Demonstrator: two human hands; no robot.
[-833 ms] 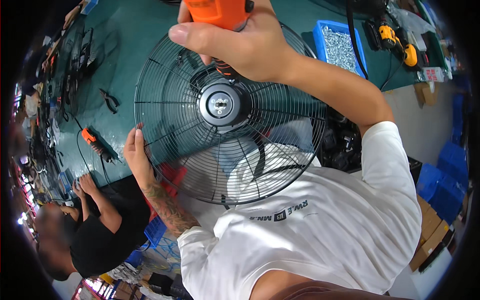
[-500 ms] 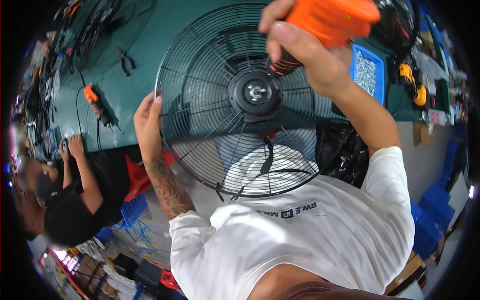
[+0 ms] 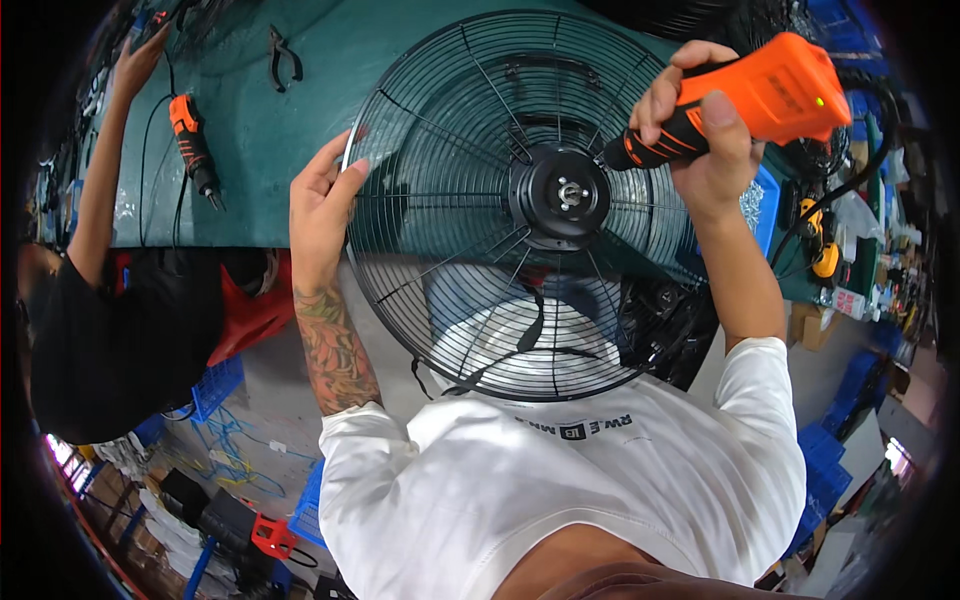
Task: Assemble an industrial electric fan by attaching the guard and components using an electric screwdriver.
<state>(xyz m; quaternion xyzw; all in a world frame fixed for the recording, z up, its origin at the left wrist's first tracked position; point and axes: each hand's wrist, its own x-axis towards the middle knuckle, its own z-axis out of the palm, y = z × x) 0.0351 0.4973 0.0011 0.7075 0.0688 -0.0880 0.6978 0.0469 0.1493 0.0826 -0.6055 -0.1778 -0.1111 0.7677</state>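
A round black wire fan guard [image 3: 440, 195] lies partly on the green table and reaches over its near edge towards my body. At its middle sits a black motor [image 3: 561, 225] with a short metal shaft and small screws around it. My left hand [image 3: 322, 205] pinches the guard's left rim between thumb and fingers. In my right hand [image 3: 715, 165] is an orange and black power screwdriver [image 3: 760, 100], held nearly level over the guard's right side. Its dark nose points left, close to the motor's upper right edge; the bit cannot be made out.
Another orange screwdriver [image 3: 190, 145] and pliers [image 3: 283, 58] lie on the green table [image 3: 250, 130] to the left. A co-worker's arm [image 3: 100, 180] stretches over the far left. On the right are a blue tray [image 3: 768, 210] of small metal parts and yellow tools [image 3: 825, 260].
My right hand has come down and right, and the screwdriver lies more level. The guard appears further right in view. My left hand stays on its rim. The co-worker's arm now reaches forward.
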